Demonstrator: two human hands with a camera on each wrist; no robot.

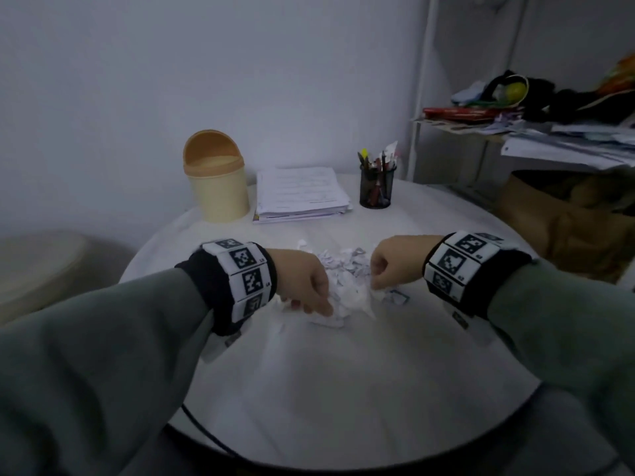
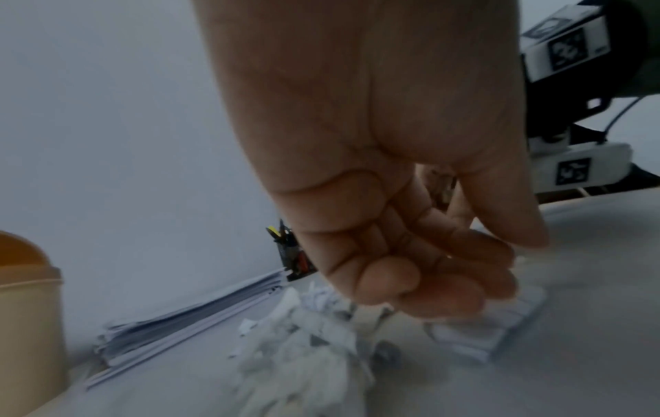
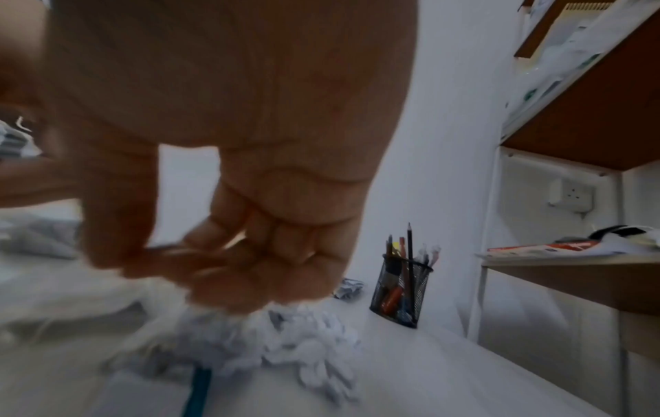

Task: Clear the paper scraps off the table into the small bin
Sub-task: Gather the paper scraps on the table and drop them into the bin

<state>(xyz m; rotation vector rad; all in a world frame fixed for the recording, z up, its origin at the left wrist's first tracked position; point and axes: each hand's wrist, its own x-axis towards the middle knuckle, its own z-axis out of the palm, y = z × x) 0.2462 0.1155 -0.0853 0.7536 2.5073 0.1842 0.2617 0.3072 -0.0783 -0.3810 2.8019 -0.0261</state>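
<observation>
**Both hands at the heap of paper scraps, mid-table**

The left hand's fingers (image 2: 421,282) are curled inward over the near-left edge of the heap of paper scraps (image 1: 347,283), their tips down among the torn pieces; whether they actually pinch any paper is hidden by blur in the left wrist view. The right hand's fingers (image 3: 250,276) are bunched tightly together with the thumb against them, pressed into the top of the pile from the right side; the right wrist view is too smeared to show whether a scrap is caught between them. The left hand (image 1: 302,280) and the right hand (image 1: 395,262) face each other across the heap, with the crumpled white pieces between them. Each wrist carries a black band with white marker tiles, and grey-green sleeves run back toward the camera.

The scraps lie bunched in one loose mound near the middle of the round white table (image 1: 343,389), with a few flatter pieces lying just beside it, one at the right hand and one at the left hand's fingertips.

The small bin (image 1: 216,176), cream with an orange domed lid, stands upright at the far left of the table, well apart from the heap. Just beside it to the right lies a stack of printed papers (image 1: 302,194), and further right stands a black mesh pen holder (image 1: 378,187) full of pens and pencils. A cluttered shelf unit (image 1: 549,139) stands beyond the table on the right.
</observation>
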